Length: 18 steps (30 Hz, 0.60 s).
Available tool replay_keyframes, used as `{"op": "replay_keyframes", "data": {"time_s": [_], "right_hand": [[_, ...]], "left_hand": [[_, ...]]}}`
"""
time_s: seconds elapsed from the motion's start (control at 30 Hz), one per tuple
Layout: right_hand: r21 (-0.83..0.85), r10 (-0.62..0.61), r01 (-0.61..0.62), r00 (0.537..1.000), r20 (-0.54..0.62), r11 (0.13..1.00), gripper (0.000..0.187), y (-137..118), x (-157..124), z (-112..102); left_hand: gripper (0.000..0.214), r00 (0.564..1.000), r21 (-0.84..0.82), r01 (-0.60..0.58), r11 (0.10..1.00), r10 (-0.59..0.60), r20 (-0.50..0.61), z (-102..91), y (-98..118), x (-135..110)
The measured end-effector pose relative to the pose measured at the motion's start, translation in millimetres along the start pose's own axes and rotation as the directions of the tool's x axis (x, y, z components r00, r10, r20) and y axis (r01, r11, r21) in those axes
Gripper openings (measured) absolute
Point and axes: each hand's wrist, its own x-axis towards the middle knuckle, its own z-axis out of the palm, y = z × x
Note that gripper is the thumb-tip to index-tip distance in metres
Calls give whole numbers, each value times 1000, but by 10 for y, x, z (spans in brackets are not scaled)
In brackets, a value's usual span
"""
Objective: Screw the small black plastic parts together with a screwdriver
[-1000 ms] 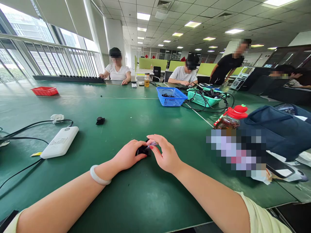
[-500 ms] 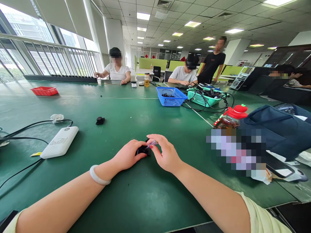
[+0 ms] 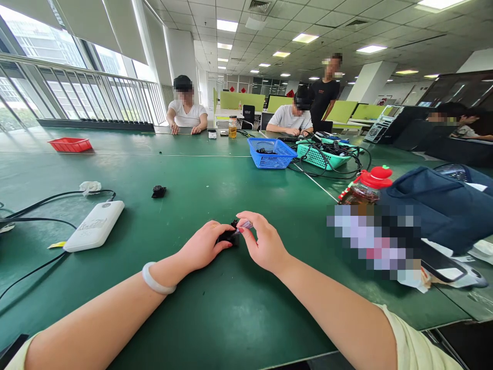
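Note:
My left hand (image 3: 202,245) is closed on a small black plastic part (image 3: 230,237), holding it down at the green table with thumb and fingers. The fingers partly cover this part, so its kind cannot be made out. My right hand (image 3: 265,245) pinches a slim, translucent purple-tinted stick (image 3: 246,224) between thumb and fingers. Its near end meets or comes close to the black part; the exact contact is hidden. Another small black part (image 3: 158,191) lies farther off, to the left of my hands.
A white power bank (image 3: 96,226) with black cables lies at left. A red tray (image 3: 70,145), a blue basket (image 3: 271,154) and a green basket (image 3: 325,156) with cables stand farther back. At right are a red-lidded bottle (image 3: 365,187) and a dark blue bag (image 3: 435,205). Several people are beyond.
My right hand has shifted slightly, and the purple-tinted stick now lies flatter, pointing more to the right. The left hand stays put. In the back, the standing person has moved left.

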Motion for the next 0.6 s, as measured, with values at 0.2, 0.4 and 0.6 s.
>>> {"op": "replay_keyframes", "data": {"time_s": [0.2, 0.4, 0.6], "right_hand": [[-28, -20, 20, 1000, 4, 999, 35, 4, 7, 13], [-81, -72, 71, 997, -14, 994, 30, 38, 24, 12], [-123, -108, 105, 994, -16, 987, 31, 40, 30, 11]], "left_hand": [[30, 1000, -10, -19, 1000, 19, -11, -12, 12, 2], [30, 999, -14, -34, 999, 34, -10, -27, 37, 0], [28, 995, 4, -83, 997, 83, -59, -27, 35, 3]]}}
